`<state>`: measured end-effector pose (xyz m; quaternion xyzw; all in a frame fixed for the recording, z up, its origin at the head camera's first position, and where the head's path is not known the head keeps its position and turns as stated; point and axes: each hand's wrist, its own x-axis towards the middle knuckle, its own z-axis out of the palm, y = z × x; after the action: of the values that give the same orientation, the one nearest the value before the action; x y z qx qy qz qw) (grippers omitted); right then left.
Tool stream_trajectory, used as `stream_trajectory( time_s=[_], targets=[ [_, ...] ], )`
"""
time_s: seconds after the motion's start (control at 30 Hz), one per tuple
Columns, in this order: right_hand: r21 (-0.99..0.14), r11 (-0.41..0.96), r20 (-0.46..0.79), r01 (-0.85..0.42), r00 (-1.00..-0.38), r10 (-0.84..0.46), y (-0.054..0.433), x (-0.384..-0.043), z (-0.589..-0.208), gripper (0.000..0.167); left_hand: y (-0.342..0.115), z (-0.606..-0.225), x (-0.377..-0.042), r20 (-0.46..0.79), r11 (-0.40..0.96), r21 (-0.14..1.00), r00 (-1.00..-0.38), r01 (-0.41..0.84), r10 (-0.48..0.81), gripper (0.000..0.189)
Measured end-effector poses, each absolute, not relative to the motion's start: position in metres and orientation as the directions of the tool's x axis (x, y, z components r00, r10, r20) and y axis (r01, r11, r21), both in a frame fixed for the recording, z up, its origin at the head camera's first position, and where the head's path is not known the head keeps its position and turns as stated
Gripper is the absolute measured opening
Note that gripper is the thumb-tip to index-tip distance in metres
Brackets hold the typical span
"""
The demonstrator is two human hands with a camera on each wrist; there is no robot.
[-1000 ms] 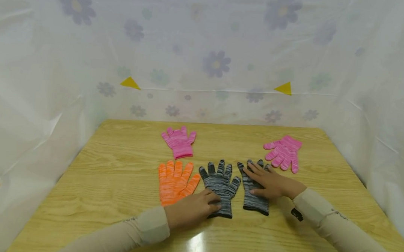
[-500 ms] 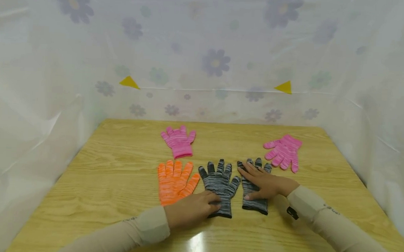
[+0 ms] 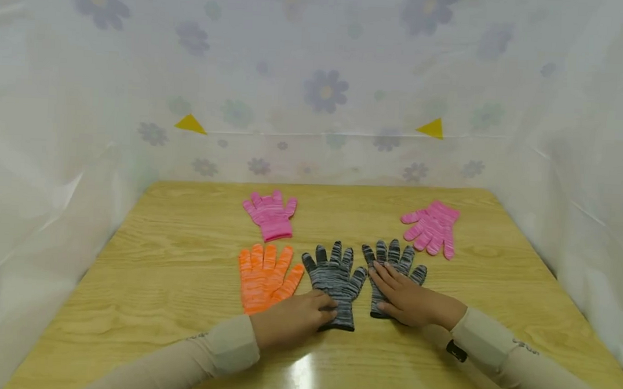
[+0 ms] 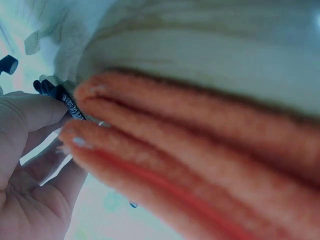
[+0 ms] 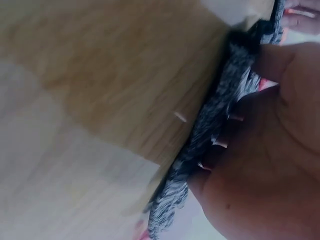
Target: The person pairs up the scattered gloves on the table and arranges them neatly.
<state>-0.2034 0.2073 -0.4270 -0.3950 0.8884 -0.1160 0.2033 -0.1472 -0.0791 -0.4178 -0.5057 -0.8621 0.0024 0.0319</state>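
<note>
Two dark grey-and-black knit gloves lie flat, side by side, fingers pointing away from me. My left hand (image 3: pixel 295 317) rests its fingers on the lower part of the left grey glove (image 3: pixel 334 277), near the cuff. On the palm of the right grey glove (image 3: pixel 395 257) my right hand (image 3: pixel 411 298) presses with extended fingers, hiding part of it. The right wrist view shows those fingertips against the grey knit (image 5: pixel 215 105). An orange glove (image 3: pixel 263 279) lies left of the grey pair, its cuff hidden under my left wrist; it looms large and blurred in the left wrist view.
A pink glove (image 3: pixel 273 216) lies farther back on the left, cuff toward me. Another pink glove (image 3: pixel 434 226) sits at the back right, fingers toward me. The wooden table (image 3: pixel 182 282) is walled by a pale flowered sheet (image 3: pixel 296 72) at its back and sides.
My right hand has slid slightly toward me along the right grey glove, whose fingers and thumb now show spread out. My left hand stays in place on its glove. The head view has shifted slightly.
</note>
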Motion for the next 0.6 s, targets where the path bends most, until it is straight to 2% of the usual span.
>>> stream_trajectory(
  time_s=[0.23,0.33,0.47,0.6],
  targets=[
    [-0.388,0.675,-0.311,-0.627,-0.601,-0.736,0.212,-0.207,-0.424,0.071,-0.080,-0.420,-0.148,0.061,0.484,-0.026,-0.482,0.875,0.874,0.032],
    [-0.340,0.708,-0.264,-0.619,-0.660,-0.704,0.213,-0.202,-0.419,0.071,-0.080,-0.422,-0.147,0.070,0.479,-0.034,-0.476,0.877,0.877,0.032],
    [-0.319,0.784,-0.240,-0.532,-0.755,-0.610,0.213,-0.192,-0.410,0.070,-0.080,-0.423,-0.147,0.082,0.474,-0.042,-0.470,0.879,0.879,0.031],
    [-0.407,0.798,-0.314,-0.444,-0.752,-0.579,0.216,-0.187,-0.412,0.071,-0.080,-0.423,-0.147,0.095,0.472,-0.050,-0.466,0.880,0.880,0.030]
  ],
)
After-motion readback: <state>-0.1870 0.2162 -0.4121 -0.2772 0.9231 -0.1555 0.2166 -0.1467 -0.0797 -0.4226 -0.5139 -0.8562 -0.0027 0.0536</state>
